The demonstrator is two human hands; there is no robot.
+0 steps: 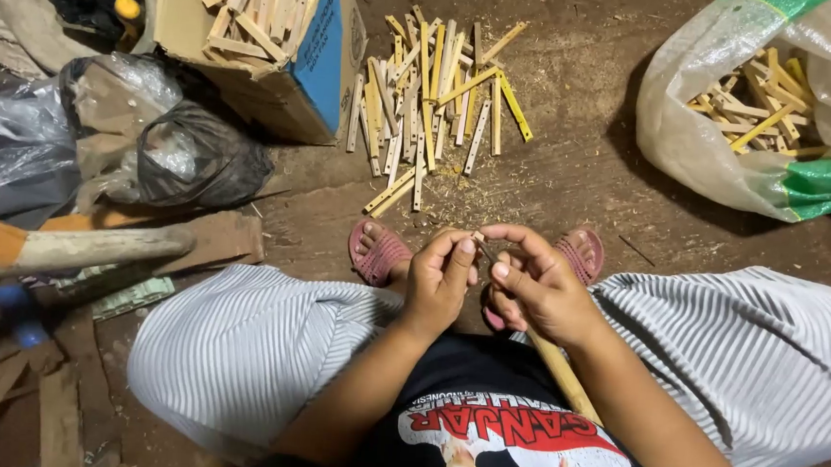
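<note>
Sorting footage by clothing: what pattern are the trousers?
The trousers are white with fine grey stripes, seen in the head view.

- My left hand [438, 282] is curled in front of me, fingers bent, fingertips pinched together at the top.
- My right hand [535, 289] sits just beside it, thumb and forefinger arched over to meet the left fingertips.
- Both forearms run up from my lap, converging, wrists bent slightly inward.
- My feet rest just beyond my hands.

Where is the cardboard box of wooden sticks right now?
In the head view the cardboard box sits on the dirt floor at upper left, beyond the person's left knee, between the black plastic bag and the loose pile of sticks.
</note>
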